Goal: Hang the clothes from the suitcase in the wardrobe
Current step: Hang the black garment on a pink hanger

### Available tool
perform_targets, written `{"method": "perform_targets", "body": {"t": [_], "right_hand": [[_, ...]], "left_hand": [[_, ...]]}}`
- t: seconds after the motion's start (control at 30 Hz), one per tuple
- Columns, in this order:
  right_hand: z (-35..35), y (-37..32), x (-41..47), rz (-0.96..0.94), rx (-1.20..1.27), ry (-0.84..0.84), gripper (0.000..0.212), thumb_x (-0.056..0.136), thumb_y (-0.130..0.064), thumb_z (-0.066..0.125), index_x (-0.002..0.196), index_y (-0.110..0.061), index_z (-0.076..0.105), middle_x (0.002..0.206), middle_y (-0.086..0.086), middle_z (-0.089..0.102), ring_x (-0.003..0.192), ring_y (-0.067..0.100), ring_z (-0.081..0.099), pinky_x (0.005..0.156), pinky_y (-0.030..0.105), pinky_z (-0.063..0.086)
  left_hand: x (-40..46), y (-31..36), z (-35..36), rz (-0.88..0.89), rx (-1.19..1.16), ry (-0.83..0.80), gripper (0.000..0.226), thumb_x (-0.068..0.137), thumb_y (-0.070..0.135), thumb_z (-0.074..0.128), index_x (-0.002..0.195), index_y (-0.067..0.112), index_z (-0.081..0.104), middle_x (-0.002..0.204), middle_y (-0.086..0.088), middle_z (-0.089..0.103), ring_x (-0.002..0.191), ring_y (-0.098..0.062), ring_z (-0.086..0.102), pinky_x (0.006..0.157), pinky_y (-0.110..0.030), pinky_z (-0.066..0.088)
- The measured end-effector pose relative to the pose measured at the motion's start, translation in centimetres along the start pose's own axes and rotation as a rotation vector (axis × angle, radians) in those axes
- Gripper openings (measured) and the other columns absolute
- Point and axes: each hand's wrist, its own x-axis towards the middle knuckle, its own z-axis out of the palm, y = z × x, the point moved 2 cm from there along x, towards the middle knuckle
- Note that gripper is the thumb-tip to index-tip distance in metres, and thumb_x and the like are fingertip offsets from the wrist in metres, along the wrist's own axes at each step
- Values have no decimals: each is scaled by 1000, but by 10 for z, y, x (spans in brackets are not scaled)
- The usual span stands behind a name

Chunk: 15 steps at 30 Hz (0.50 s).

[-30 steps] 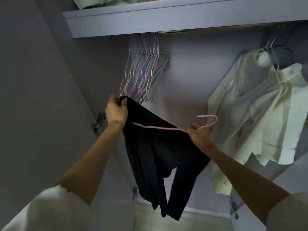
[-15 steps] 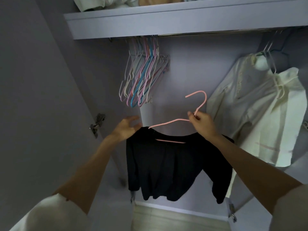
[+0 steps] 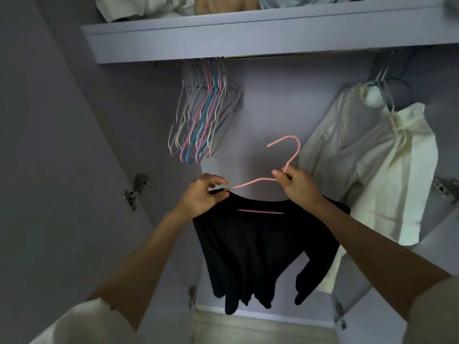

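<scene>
Black top (image 3: pixel 260 244) is on the pink hanger (image 3: pixel 250 182), below the rail (image 3: pixel 298 55) and not yet hooked on. My right hand (image 3: pixel 296 183) pinches the hanger at the base of its hook; my left hand (image 3: pixel 202 196) pinches the top's shoulder at the hanger's left end, probably seating it. One cream shirt (image 3: pixel 367 170) already hangs on the rail, far right. Spare hangers (image 3: pixel 203 120) bunch on the rail's left. Left: lift the hook onto the rail, in the gap between spares and shirt. Suitcase is out of view, so remaining count unknown.
</scene>
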Motion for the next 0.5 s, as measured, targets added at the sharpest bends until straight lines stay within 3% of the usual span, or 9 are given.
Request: {"method": "perform_targets", "body": {"t": [0.07,0.1,0.17,0.23,0.3,0.33,0.4,0.43,0.5], "right_hand": [[0,-5,3,-5,26,14,29,91,-25,55,70,-6,52,65,9,48,67,20,43,61,29,27],[0,-7,5,-6,43,17,30,91,-25,56,70,-3,55,64,9,47,66,20,43,61,29,28],[-3,-10,6,-9,117,13,32,90,-24,57,73,3,59,62,9,49,62,16,45,63,28,33],[-8,-10,4,-8,238,16,27,92,-19,53,82,4,64,69,6,60,59,-1,53,71,24,41],[-15,0,1,27,245,9,27,97,-17,44,102,0,64,93,8,67,77,-8,61,86,21,45],[-18,9,-1,67,162,-19,30,98,-20,40,111,-3,61,108,11,66,95,3,63,96,26,43],[-22,33,-9,169,-119,-151,34,100,-25,33,121,-8,55,122,15,60,115,28,55,101,37,37],[-24,46,-14,211,-233,-211,36,101,-25,31,121,-6,52,120,18,59,114,34,53,97,37,37],[-29,68,-24,221,-357,-250,35,101,-24,29,116,-3,51,115,21,59,109,36,55,89,36,39]], "left_hand": [[-1,0,10,24,174,-46,31,89,28,60,119,21,60,121,-2,60,112,-20,56,101,-38,41],[-2,0,14,46,256,-29,28,92,28,55,118,20,59,117,-3,63,110,-22,57,99,-37,40],[-2,2,20,78,318,85,18,96,21,46,103,14,62,98,-6,68,97,-29,61,85,-31,37],[-3,3,21,70,339,211,19,97,15,43,92,11,61,87,-6,66,87,-31,60,74,-26,22],[-5,2,19,53,351,295,22,97,13,41,91,11,62,82,-4,64,83,-31,59,69,-26,12],[-6,1,16,48,350,324,23,97,12,42,92,11,64,82,-5,65,83,-31,59,69,-26,12],[-5,-3,11,46,324,368,23,97,10,43,93,9,66,87,-9,68,85,-33,61,78,-29,19],[-4,-5,8,32,314,378,23,96,9,43,94,8,66,91,-11,69,88,-33,62,90,-32,23],[-3,-8,2,-28,307,403,24,95,5,42,97,6,66,98,-13,68,95,-33,61,110,-42,12]]}}
